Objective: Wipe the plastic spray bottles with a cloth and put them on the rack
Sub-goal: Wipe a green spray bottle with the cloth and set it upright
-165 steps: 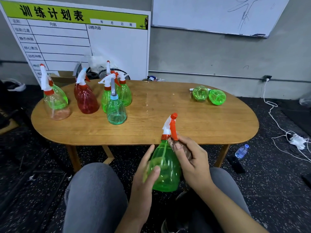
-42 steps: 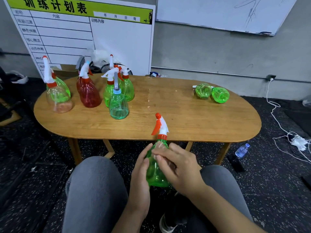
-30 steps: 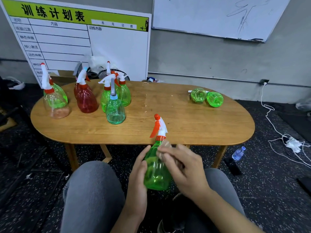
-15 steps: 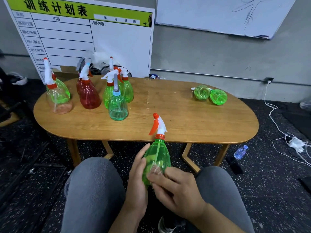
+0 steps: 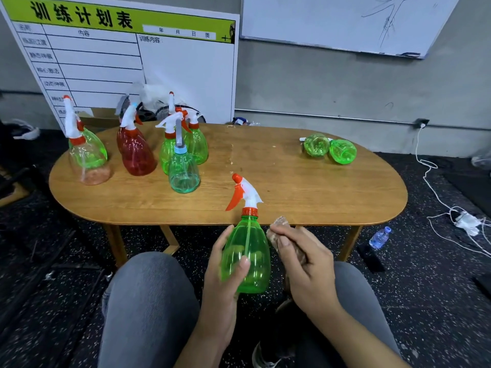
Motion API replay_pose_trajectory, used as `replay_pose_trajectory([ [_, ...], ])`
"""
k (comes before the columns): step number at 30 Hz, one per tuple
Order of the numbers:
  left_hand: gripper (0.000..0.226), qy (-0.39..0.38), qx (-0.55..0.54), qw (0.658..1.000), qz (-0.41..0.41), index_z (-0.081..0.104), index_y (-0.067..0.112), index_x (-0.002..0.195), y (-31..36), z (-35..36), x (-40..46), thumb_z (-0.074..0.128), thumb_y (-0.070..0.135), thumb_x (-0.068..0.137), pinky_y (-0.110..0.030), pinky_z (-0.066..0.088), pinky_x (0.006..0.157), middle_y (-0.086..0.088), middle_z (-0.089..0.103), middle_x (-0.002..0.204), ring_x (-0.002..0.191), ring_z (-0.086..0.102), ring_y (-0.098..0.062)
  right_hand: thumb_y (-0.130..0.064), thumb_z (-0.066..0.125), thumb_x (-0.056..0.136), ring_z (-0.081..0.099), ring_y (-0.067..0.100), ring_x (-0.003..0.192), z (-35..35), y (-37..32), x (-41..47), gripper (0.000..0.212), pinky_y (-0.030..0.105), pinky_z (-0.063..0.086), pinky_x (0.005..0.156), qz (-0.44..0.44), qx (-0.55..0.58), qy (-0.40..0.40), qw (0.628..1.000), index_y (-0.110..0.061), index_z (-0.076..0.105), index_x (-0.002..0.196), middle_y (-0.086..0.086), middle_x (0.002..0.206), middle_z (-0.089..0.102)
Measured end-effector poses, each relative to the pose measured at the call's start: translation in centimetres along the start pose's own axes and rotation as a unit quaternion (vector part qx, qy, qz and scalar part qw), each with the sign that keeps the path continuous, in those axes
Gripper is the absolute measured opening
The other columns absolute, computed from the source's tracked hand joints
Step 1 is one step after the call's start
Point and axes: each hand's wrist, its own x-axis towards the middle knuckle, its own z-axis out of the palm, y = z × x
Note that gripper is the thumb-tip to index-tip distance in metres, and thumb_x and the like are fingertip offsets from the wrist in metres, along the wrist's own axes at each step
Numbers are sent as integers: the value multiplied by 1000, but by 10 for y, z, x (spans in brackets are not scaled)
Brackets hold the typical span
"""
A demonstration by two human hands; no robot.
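oval wooden desk [image 5: 305,181] across the middle, long near edge toward the knees. standing near its left end: 1 clear bottle with orange tint [image 5: 89,160] by the left edge, 1 red bottle [image 5: 136,152] beside it, 3 green bottles [image 5: 184,173] clustered just right of that. lying near the far right edge: 2 green bottles on their sides [image 5: 329,148], touching.

held upright in front of the near edge, above the lap, off the desk: green spray bottle [image 5: 245,251] with white head and orange trigger pointing left.

left hand [image 5: 225,272] wrapped round the bottle's left side, thumb across the front, fingers behind, gripping it. right hand [image 5: 303,264] just right of the bottle, fingers curled round a brownish cloth [image 5: 281,227], pinching it against the bottle's shoulder.
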Motion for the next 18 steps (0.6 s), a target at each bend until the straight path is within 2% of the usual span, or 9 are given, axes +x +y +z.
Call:
replay_pose_trajectory([
  [2,76,-10,-11,1000,-8,54,32,150,-1,1,0,78,43,79,-49,56,100,-7,71,136,125,68,-29,-30,57,103,60,19,76,1,2,6,26,39,48,67,14,8,9,1000,-35,75,121,3,87,67],
  [4,68,-11,-16,1000,-18,57,36,147,-3,1,0,76,41,82,-48,55,100,-6,71,135,125,68,-28,-29,57,103,60,22,77,3,4,11,26,41,49,69,20,15,15,1000,-31,76,121,2,89,68],
  [7,54,-28,-22,999,-24,55,34,148,-3,1,0,62,36,94,-44,53,101,-4,71,138,128,68,-26,-29,59,103,63,22,80,7,5,22,25,42,52,72,26,25,16,999,-29,77,121,-4,94,71],
  [12,55,-57,-5,998,-37,50,31,153,-3,2,-1,51,38,98,-49,50,109,1,65,147,135,63,-23,-36,58,103,71,20,95,13,4,29,28,47,56,82,33,7,-1,999,-29,77,122,-7,103,75],
  [16,54,-45,-4,998,-38,50,30,153,-6,-3,-1,48,36,99,-51,51,109,0,65,147,136,63,-25,-36,55,105,62,11,74,18,1,11,29,37,53,64,-4,-70,-32,997,-28,75,124,-8,89,64],
  [18,52,-49,-8,998,-39,50,30,153,-6,-2,-3,47,35,101,-43,55,104,0,66,146,135,63,-24,-32,55,107,55,5,69,15,-2,-2,28,27,49,59,-53,-97,-53,993,-22,75,124,-8,87,56],
])
